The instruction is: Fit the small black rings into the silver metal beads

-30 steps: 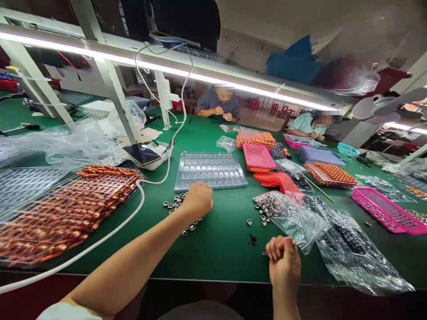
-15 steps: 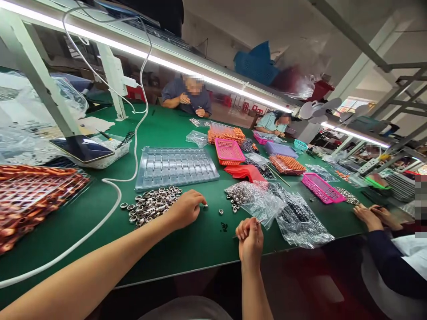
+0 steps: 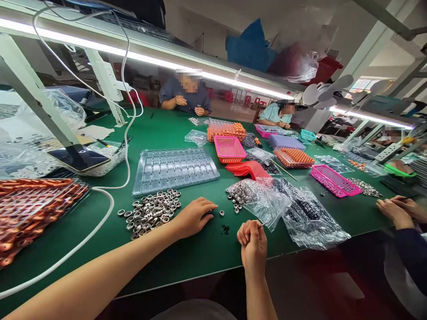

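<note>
My left hand (image 3: 195, 218) rests low over the green table with fingers stretched forward and the thumb apart from them. A small greyish bit shows between thumb and fingers; whether they touch it is unclear. Beside this hand lies a pile of silver metal rings (image 3: 151, 211), and a single ring (image 3: 222, 213) sits just past its fingertips. My right hand (image 3: 252, 242) is closed around a thin metal rod-like tool (image 3: 261, 226), mostly hidden by the fingers. Between the hands are tiny black pieces (image 3: 226, 229). Behind the right hand, more rings spill from a clear plastic bag (image 3: 263, 200).
A clear compartment tray (image 3: 176, 169) lies beyond the rings. A white cable (image 3: 111, 209) crosses the left side, near stacked orange-brown parts (image 3: 36, 209). Pink baskets (image 3: 229, 149) and crumpled bags (image 3: 313, 222) stand right. Another person's hands (image 3: 396, 211) work at far right.
My left hand has moved slightly right, and its fingers have spread from a pinch around a small ring. The right hand keeps its grip on the tool. The camera view has shifted a little.
</note>
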A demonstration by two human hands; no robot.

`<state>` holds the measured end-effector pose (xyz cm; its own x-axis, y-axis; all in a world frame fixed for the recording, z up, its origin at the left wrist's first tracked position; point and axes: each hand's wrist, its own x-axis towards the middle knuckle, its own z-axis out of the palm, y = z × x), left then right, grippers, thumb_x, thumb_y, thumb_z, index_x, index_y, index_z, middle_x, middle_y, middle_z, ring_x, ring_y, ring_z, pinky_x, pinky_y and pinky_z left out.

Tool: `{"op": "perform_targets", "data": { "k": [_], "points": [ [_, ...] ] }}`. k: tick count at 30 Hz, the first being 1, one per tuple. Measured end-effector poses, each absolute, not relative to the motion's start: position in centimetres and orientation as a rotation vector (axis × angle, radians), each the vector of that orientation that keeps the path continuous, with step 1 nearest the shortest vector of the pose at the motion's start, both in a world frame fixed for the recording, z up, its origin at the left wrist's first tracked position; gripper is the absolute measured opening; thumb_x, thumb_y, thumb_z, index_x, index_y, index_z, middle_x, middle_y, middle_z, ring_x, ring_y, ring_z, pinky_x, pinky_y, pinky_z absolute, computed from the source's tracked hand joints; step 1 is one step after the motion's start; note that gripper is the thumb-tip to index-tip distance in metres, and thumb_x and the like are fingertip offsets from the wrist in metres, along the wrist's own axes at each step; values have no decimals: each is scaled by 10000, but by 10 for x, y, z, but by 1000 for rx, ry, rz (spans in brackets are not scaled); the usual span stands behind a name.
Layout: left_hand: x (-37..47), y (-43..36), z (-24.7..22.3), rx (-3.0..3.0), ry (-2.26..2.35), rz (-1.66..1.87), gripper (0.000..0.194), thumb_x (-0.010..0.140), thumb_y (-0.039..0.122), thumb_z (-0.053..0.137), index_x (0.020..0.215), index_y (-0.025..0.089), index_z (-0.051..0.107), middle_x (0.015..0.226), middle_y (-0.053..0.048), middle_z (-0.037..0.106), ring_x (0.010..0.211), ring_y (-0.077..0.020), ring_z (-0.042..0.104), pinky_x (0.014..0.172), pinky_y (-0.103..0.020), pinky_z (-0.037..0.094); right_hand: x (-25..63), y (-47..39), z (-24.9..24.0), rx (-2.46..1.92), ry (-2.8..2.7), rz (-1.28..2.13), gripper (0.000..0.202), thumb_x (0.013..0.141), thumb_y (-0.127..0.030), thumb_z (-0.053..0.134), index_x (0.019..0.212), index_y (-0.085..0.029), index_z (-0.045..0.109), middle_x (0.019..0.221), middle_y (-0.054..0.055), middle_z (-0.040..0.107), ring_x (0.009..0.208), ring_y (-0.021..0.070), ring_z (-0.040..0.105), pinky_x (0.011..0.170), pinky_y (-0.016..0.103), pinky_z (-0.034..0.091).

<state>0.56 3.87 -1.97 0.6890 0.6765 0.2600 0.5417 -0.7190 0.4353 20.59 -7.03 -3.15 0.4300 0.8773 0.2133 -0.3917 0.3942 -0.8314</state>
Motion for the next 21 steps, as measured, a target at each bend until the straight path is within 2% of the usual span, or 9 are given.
{"op": "perform_targets", "data": {
  "k": [2, 5, 8, 10, 13, 18, 21],
  "points": [
    [11, 39, -18, 2603, 979, 513, 246, 999, 197, 534, 1144, 207, 732, 1197, -78, 734, 1142, -225, 636, 1035, -348, 531, 206, -71, -32, -776, -740, 912, 436, 1014, -427, 552, 653, -207, 443, 571, -72, 355, 484, 70, 354, 474, 237, 283],
    [7, 39, -9, 2627, 1117, 384, 283, 982, 123, 495, 1079, 193, 751, 1160, -96, 729, 1095, -229, 643, 977, -339, 548, 207, -73, -33, -770, -756, 929, 429, 1027, -416, 529, 660, -206, 456, 581, -66, 360, 498, 75, 361, 481, 240, 289],
    [-12, 38, 9, 2649, 1341, 183, 320, 878, 16, 478, 974, 134, 759, 1001, -152, 734, 994, -314, 657, 885, -450, 559, 207, -75, -36, -771, -761, 936, 420, 1035, -407, 515, 668, -207, 470, 595, -60, 366, 514, 82, 369, 490, 245, 296],
    [-27, 37, 24, 2656, 1493, 51, 277, 843, 17, 488, 869, 92, 753, 875, -197, 719, 954, -393, 655, 850, -545, 538, 207, -76, -37, -773, -761, 937, 415, 1036, -403, 511, 672, -208, 474, 602, -57, 367, 524, 86, 374, 494, 248, 296],
    [-37, 34, 42, 2649, 1602, -71, 248, 877, 83, 519, 950, 70, 756, 945, -227, 728, 998, -446, 649, 867, -613, 510, 207, -78, -38, -780, -765, 947, 409, 1041, -398, 500, 678, -211, 474, 610, -53, 374, 533, 91, 379, 500, 254, 299],
    [-2, 26, 45, 2622, 1284, -94, 321, 949, 219, 572, 1240, 204, 706, 1166, -114, 728, 1106, -326, 658, 986, -500, 527, 206, -78, -37, -773, -785, 960, 410, 1061, -381, 456, 687, -213, 460, 609, -53, 370, 537, 92, 361, 508, 258, 290],
    [25, 30, 28, 2569, 1121, 98, 420, 958, 225, 509, 1360, 207, 633, 1275, -123, 679, 1179, -302, 641, 1027, -459, 528, 202, -78, -38, -754, -761, 948, 402, 1055, -404, 471, 701, -214, 457, 601, -62, 360, 527, 85, 354, 498, 250, 260]
  ]
}}
